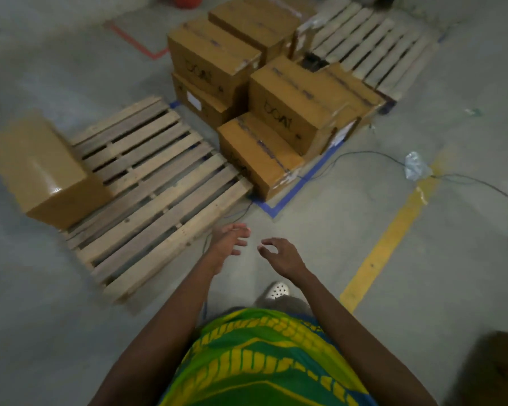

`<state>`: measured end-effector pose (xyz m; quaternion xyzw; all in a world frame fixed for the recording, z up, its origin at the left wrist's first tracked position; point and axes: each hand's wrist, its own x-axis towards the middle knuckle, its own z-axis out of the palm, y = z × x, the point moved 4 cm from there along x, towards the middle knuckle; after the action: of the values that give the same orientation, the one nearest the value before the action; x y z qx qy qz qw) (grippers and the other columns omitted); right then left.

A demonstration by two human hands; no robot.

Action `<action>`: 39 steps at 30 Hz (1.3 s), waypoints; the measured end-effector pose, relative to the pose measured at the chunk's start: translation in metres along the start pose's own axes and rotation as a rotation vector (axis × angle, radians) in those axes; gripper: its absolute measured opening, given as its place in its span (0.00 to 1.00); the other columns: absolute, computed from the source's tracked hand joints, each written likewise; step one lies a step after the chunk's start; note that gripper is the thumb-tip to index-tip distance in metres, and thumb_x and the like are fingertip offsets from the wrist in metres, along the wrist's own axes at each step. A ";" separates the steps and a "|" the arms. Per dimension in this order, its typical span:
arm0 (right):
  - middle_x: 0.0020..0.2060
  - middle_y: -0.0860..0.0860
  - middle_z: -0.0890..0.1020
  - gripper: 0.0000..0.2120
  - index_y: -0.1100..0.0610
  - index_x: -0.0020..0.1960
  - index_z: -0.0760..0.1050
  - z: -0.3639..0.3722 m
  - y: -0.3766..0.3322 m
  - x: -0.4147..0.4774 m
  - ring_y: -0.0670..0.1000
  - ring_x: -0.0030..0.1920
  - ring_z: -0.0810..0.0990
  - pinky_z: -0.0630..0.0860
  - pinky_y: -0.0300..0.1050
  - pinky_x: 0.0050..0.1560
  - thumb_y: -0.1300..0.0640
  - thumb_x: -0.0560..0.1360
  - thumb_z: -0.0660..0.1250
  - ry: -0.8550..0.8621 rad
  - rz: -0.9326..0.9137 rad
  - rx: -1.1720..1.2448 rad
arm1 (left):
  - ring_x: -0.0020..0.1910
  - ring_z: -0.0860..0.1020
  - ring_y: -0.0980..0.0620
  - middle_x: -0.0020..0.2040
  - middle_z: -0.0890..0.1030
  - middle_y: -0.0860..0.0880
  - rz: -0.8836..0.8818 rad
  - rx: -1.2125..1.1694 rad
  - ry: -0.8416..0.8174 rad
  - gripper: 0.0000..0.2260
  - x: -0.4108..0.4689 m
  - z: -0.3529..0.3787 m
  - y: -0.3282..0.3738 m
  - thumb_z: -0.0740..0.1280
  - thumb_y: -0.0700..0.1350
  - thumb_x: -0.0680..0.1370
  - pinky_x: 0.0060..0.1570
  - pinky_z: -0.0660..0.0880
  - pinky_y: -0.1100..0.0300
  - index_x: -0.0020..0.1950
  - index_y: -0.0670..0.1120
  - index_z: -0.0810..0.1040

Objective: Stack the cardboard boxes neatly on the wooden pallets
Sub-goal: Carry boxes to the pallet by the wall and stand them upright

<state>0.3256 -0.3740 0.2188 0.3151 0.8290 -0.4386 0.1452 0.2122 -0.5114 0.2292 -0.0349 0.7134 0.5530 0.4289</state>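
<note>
Both hands reach out in front, holding nothing: the left hand has its fingers loose and apart, the right hand is loosely curled. One box sits on the pallet at ten o'clock. The other boxes are piled at twelve, with a second pallet at one.

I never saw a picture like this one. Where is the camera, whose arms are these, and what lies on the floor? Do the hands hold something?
A person wears one camera on the head; it looks forward and down, so the arms are that person's own. The left hand and the right hand are empty, fingers relaxed. On the floor lies a near wooden pallet with one cardboard box at its left end. Behind it stands a group of stacked boxes, and farther back a second pallet shows bare slats.
</note>
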 end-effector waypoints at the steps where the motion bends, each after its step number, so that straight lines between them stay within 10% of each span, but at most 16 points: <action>1: 0.66 0.53 0.80 0.19 0.55 0.66 0.79 -0.026 0.017 0.002 0.52 0.69 0.74 0.65 0.43 0.69 0.45 0.81 0.66 0.015 0.030 0.013 | 0.50 0.83 0.45 0.56 0.85 0.44 -0.004 0.000 -0.025 0.13 0.009 0.029 0.008 0.70 0.45 0.79 0.48 0.77 0.52 0.63 0.46 0.80; 6: 0.59 0.53 0.84 0.15 0.54 0.62 0.81 -0.127 0.079 0.013 0.53 0.61 0.80 0.68 0.38 0.53 0.47 0.81 0.66 0.260 0.225 0.188 | 0.53 0.83 0.46 0.55 0.85 0.45 0.022 0.184 -0.221 0.15 0.044 0.150 0.052 0.73 0.48 0.76 0.47 0.78 0.54 0.62 0.49 0.80; 21: 0.56 0.52 0.84 0.16 0.52 0.64 0.79 -0.265 0.113 0.182 0.49 0.52 0.79 0.72 0.42 0.53 0.46 0.81 0.66 0.220 0.278 0.279 | 0.50 0.81 0.47 0.56 0.83 0.45 0.095 0.528 -0.371 0.17 0.251 0.258 0.203 0.74 0.51 0.77 0.44 0.75 0.58 0.63 0.47 0.80; 39: 0.53 0.51 0.83 0.11 0.50 0.58 0.80 -0.419 0.081 0.435 0.53 0.55 0.80 0.71 0.42 0.55 0.47 0.81 0.67 0.052 0.327 0.324 | 0.49 0.84 0.47 0.50 0.86 0.47 -0.109 0.346 -0.170 0.08 0.459 0.280 0.350 0.76 0.52 0.75 0.47 0.80 0.52 0.51 0.55 0.81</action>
<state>0.0626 0.1748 0.1825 0.4757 0.6890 -0.5285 0.1404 -0.0996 0.0477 0.1908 0.0476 0.7559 0.3990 0.5168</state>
